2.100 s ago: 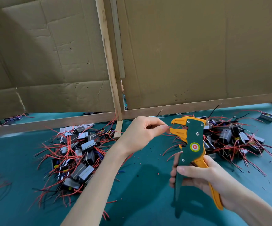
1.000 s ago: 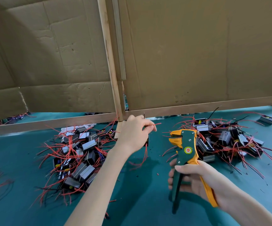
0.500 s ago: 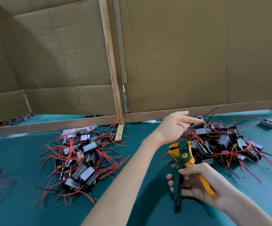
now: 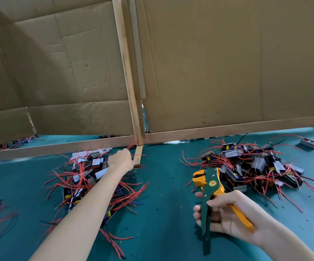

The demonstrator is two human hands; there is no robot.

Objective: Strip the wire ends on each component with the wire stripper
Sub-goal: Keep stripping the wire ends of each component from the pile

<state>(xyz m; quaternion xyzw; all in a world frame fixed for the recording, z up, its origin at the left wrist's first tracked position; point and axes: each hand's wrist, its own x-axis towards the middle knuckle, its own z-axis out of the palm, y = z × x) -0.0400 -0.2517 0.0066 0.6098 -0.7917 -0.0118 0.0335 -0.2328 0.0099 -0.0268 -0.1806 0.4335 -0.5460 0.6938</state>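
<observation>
over the far edge of the left pile (image 4: pixel 88 178) of red-wired components: left grip (image 4: pixel 121 160), back up, fingers curled down out of sight; cannot tell whether holding anything. nearer, to the right, above the counter (image 4: pixel 161 213): right grip (image 4: pixel 225 217) wrapped round the splayed handles of the stripper (image 4: pixel 210 185), yellow head tilted up and away, touching no wire. just beyond the head: right pile (image 4: pixel 256 166) of the same components. behind both piles: cardboard screen (image 4: pixel 209 63), upright.
</observation>
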